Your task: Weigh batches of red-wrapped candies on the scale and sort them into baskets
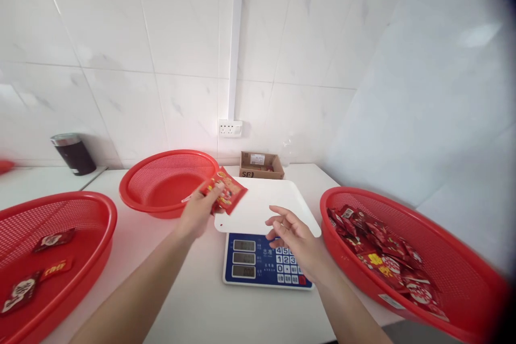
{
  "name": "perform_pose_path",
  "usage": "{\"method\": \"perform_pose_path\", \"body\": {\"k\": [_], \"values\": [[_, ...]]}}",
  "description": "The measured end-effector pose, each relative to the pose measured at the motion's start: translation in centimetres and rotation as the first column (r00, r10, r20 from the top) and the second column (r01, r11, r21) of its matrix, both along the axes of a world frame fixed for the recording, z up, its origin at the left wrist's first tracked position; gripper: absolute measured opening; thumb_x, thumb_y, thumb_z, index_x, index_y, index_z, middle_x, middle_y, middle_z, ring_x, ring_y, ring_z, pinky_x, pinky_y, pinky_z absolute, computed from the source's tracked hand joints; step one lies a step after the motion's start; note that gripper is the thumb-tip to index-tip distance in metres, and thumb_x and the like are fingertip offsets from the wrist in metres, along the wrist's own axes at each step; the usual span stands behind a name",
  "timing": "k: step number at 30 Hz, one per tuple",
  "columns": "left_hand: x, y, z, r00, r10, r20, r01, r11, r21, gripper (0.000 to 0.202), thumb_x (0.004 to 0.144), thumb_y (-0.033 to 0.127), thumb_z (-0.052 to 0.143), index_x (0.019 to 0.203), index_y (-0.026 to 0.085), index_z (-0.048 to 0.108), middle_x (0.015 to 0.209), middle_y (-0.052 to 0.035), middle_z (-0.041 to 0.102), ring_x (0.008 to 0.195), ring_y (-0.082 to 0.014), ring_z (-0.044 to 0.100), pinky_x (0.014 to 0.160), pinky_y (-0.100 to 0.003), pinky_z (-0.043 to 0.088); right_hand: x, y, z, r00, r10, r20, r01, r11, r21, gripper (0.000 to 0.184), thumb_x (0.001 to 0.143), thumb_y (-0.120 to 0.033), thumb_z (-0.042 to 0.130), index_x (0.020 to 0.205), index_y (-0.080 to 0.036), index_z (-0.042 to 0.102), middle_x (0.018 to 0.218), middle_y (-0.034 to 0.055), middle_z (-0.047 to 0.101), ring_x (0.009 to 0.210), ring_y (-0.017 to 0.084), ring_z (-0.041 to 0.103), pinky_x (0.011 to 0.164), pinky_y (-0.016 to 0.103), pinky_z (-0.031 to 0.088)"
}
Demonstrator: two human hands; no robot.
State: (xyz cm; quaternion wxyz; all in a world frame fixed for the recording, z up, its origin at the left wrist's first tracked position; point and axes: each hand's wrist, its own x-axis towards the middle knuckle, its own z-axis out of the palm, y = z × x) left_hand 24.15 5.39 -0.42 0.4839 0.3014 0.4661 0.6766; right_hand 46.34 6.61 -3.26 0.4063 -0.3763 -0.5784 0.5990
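Note:
My left hand (pixel 199 209) is closed on a red snack packet (pixel 226 191), held just above the left edge of the white tray (pixel 266 204) of a blue-faced scale (pixel 264 264). Open with its fingers loosely spread, my right hand (pixel 294 239) hovers over the scale's keypad and the tray's front edge, holding nothing. A red basket (pixel 463 263) at the right holds several red packets (pixel 387 258).
An empty red basket (pixel 169 180) sits behind my left hand. Another red basket (pixel 92 226) at the left holds three packets. A small cardboard box (pixel 261 165) stands by the tiled wall, below a socket (pixel 230 128). A dark cup (pixel 74 153) is far left.

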Motion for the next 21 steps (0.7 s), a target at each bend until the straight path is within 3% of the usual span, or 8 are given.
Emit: {"method": "perform_pose_path", "body": {"k": [4,9,12,15,18,21], "values": [[-6.0,1.8,1.5,0.986,0.143,-0.088,-0.148,0.987,-0.061,0.022,0.071,0.03,0.073,0.085,0.015,0.065,0.08,-0.0056,0.069,0.065,-0.0124,0.063,0.052,-0.02,0.051,1.2,-0.2,-0.1,0.999,-0.027,0.032,0.026,1.0,0.01,0.048,0.074,-0.052,0.065,0.112,-0.024,0.058,0.094,0.0037,0.061,0.075,0.015,0.061,0.063,0.031,0.053],[-10.7,2.9,0.6,0.981,0.189,-0.052,-0.195,0.967,-0.165,0.011,0.082,0.024,0.061,0.078,0.013,0.06,0.071,-0.0046,0.062,0.059,-0.0112,0.059,0.065,-0.03,0.057,1.6,-0.3,-0.6,0.999,-0.024,0.042,0.023,1.0,0.011,0.046,0.076,-0.051,0.063,0.114,-0.025,0.058,0.097,0.0044,0.06,0.077,0.016,0.061,0.066,0.032,0.053],[-11.5,2.6,-0.4,0.978,0.201,-0.053,-0.207,0.958,-0.199,0.013,0.083,0.025,0.059,0.081,0.013,0.059,0.078,-0.0081,0.063,0.068,-0.0159,0.063,0.071,-0.037,0.057,1.6,-0.1,-0.7,0.998,-0.013,0.053,0.013,1.0,0.006,0.045,0.077,-0.051,0.063,0.114,-0.026,0.059,0.098,0.0044,0.061,0.078,0.016,0.061,0.067,0.032,0.053],[-11.5,1.9,-0.7,0.962,0.253,-0.105,-0.269,0.944,-0.191,0.02,0.078,0.03,0.066,0.091,0.015,0.061,0.1,-0.0113,0.064,0.097,-0.0218,0.062,0.078,-0.035,0.055,1.6,0.0,-0.6,0.998,-0.023,0.063,0.022,1.0,0.016,0.045,0.076,-0.052,0.063,0.113,-0.026,0.059,0.098,0.0044,0.061,0.077,0.016,0.061,0.067,0.032,0.053],[-10.6,1.1,-0.5,0.919,0.34,-0.198,-0.369,0.92,-0.134,0.03,0.069,0.031,0.075,0.096,0.023,0.063,0.12,-0.0069,0.059,0.124,-0.0232,0.047,0.087,-0.028,0.05,1.8,0.2,-0.4,0.995,-0.036,0.097,0.032,0.998,0.046,0.047,0.075,-0.054,0.063,0.112,-0.026,0.06,0.096,0.0045,0.061,0.077,0.017,0.061,0.066,0.033,0.054],[-8.7,0.0,-0.7,0.873,0.398,-0.282,-0.421,0.907,-0.024,0.03,0.067,0.025,0.076,0.095,0.028,0.066,0.13,-0.0016,0.054,0.135,-0.0223,0.033,0.095,-0.023,0.043,2.5,0.5,-0.2,0.985,-0.058,0.162,0.042,0.994,0.101,0.049,0.074,-0.057,0.062,0.112,-0.025,0.06,0.097,0.0058,0.062,0.078,0.018,0.062,0.066,0.034,0.054]]}}
